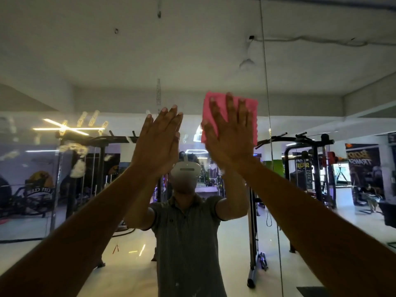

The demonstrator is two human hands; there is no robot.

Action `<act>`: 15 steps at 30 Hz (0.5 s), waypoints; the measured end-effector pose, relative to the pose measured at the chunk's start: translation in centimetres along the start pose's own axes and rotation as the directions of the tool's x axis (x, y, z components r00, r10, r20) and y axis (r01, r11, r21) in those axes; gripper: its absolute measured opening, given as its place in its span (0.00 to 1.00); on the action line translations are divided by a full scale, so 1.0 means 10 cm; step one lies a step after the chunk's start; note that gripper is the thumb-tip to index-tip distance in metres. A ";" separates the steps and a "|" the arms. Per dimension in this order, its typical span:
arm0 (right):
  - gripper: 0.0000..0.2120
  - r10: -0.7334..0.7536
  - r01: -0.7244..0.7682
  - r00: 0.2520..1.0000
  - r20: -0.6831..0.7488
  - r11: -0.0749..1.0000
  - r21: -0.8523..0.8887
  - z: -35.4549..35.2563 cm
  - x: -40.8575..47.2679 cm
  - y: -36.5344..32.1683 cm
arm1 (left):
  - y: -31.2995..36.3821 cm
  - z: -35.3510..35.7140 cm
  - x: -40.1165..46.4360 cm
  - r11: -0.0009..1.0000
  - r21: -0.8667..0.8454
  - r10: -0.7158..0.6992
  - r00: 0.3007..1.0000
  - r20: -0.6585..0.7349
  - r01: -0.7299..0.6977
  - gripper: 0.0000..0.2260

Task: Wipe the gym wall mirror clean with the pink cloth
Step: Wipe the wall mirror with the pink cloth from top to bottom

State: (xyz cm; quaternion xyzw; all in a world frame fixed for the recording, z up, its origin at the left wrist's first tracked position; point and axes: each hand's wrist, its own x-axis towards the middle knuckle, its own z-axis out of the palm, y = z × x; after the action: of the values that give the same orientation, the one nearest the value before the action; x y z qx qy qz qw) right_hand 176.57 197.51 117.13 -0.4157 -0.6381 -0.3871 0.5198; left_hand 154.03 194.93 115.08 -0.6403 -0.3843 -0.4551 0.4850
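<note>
Both hands raised flat against the gym wall mirror (300,82), the right one pressing the pink cloth to the glass

The right hand (230,133), just right of the frame's centre, spreads straight fingers over the pink cloth (250,112), which lies folded into a rough square between palm and mirror, its edges showing above and to the right of the fingers. The left hand (158,142), just left of centre and close beside the right, is open with fingers straight and together, holding nothing, its fingertips at the glass. White smears and handprints (90,118) mark the mirror at the upper left. Below the hands the mirror reflects the person in a striped shirt (186,243) and a black weight rack (317,168) at the right
</note>
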 end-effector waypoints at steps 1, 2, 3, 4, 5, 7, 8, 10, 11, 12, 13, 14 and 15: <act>0.34 -0.084 0.084 0.996 0.014 0.996 -0.014 0.05 -0.14 -0.07 | 0.02 -0.05 -0.01 1.000 0.024 -0.006 1.000 0.010 0.006 0.25; 0.34 -0.172 0.173 0.985 0.030 0.985 -0.027 0.07 -0.30 -0.06 | 0.04 -0.10 -0.02 0.999 0.040 -0.008 1.000 0.018 0.007 0.26; 0.34 -0.246 0.248 0.968 0.047 0.968 -0.029 0.08 -0.44 0.03 | 0.05 -0.13 -0.02 0.999 0.041 -0.004 1.000 0.017 0.003 0.26; 0.35 -0.284 0.286 0.957 0.061 0.958 -0.033 0.09 -0.49 0.17 | 0.04 -0.16 -0.02 0.999 0.046 -0.005 1.000 0.022 0.004 0.26; 0.35 -0.281 0.284 0.958 0.059 0.957 -0.051 0.08 -0.45 0.31 | 0.02 -0.12 -0.02 0.998 0.061 0.000 1.000 0.029 -0.002 0.26; 0.36 -0.184 0.185 0.983 0.015 0.980 -0.072 0.03 -0.17 0.46 | -0.01 -0.01 -0.01 0.999 0.052 -0.007 0.999 0.037 0.005 0.26; 0.34 -0.123 0.123 0.992 -0.010 0.991 -0.052 0.00 -0.02 0.42 | -0.01 0.03 0.00 1.000 0.024 -0.019 0.999 0.038 0.018 0.26; 0.33 -0.052 0.052 0.998 -0.027 0.999 -0.015 0.01 0.08 0.15 | -0.01 0.07 0.01 1.000 0.013 -0.025 1.000 0.019 0.025 0.27; 0.32 -0.065 0.065 0.997 -0.028 0.998 -0.017 0.04 0.01 0.01 | -0.01 0.04 -0.01 0.998 0.056 -0.022 1.000 0.022 0.021 0.26; 0.33 -0.109 0.108 0.994 -0.009 0.994 -0.014 0.08 -0.13 -0.08 | 0.02 0.00 -0.02 0.994 0.111 -0.016 1.000 0.024 0.014 0.26; 0.33 -0.172 0.172 0.985 0.009 0.985 -0.015 0.11 -0.32 -0.11 | 0.03 -0.04 -0.02 0.988 0.156 -0.004 1.000 0.018 0.001 0.26; 0.33 -0.228 0.228 0.973 0.029 0.974 -0.012 0.14 -0.51 -0.06 | 0.05 -0.11 -0.02 0.980 0.197 0.006 1.000 0.013 -0.008 0.26; 0.33 -0.258 0.259 0.965 0.050 0.966 -0.009 0.15 -0.65 0.04 | 0.05 -0.13 -0.01 0.972 0.235 0.014 1.000 0.014 -0.017 0.27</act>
State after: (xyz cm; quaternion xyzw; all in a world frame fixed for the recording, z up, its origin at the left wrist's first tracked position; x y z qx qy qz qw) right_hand 177.19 198.18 110.51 -0.3419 -0.6962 -0.4464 0.4462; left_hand 154.20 193.58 114.97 -0.5841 -0.4335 -0.3987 0.5585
